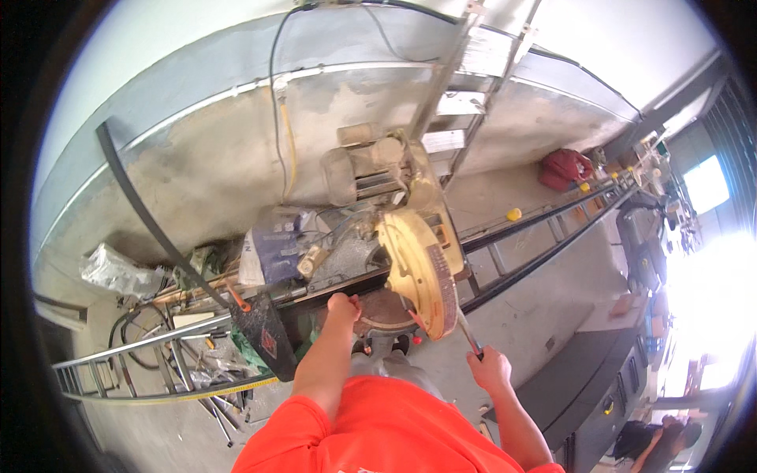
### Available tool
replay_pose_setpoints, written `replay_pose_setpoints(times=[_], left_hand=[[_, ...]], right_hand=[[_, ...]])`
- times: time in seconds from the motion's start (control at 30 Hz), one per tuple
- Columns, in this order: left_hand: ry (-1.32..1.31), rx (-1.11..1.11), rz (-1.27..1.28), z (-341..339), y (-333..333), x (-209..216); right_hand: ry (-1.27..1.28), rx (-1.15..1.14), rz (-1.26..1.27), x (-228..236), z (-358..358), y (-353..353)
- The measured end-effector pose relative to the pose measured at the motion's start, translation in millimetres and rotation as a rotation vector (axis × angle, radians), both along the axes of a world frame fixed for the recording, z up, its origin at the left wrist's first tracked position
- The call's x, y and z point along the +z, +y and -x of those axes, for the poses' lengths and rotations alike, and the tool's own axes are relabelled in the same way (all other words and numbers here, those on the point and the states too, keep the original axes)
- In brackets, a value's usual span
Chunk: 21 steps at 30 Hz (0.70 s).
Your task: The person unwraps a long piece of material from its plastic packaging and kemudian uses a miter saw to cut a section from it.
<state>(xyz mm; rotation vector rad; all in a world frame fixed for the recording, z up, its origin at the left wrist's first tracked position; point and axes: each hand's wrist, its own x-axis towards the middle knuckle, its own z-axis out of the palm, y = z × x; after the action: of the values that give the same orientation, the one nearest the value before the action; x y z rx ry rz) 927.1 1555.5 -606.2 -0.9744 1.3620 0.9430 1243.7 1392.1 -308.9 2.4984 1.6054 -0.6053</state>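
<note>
In front of me stands a cut-off saw with a cream-yellow blade guard (pixel 418 272) over its round base. My right hand (pixel 492 369) is wrapped round the dark grip of the saw's handle (pixel 469 335), which sticks out from the guard toward me. My left hand (pixel 343 307) is closed at the left of the guard, beside a long dark bar (pixel 311 298) that runs across the saw. What its fingers hold is hidden. Behind the guard sits the dusty motor (pixel 371 169).
A rail frame with rungs (pixel 505 268) stretches left and right through the saw. Left of me are a dark angled plate (pixel 264 335), plastic bags (pixel 118 270) and scattered rods. A ladder (pixel 449 118) leans on the wall. Dark cabinets (pixel 583 394) and a person (pixel 662 441) are at right.
</note>
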Motion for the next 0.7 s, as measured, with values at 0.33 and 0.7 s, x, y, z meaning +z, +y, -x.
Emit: replay_pose_setpoints(times=[0.33,0.7], left_hand=[[0.005,-0.096,0.114,3,8,3],[0.049,-0.205,0.14,2,9,29]], right_hand=[[0.066,-0.007,-0.037,-61,-18,-15],[0.087,-0.035,-0.026,-88,-18,-20]])
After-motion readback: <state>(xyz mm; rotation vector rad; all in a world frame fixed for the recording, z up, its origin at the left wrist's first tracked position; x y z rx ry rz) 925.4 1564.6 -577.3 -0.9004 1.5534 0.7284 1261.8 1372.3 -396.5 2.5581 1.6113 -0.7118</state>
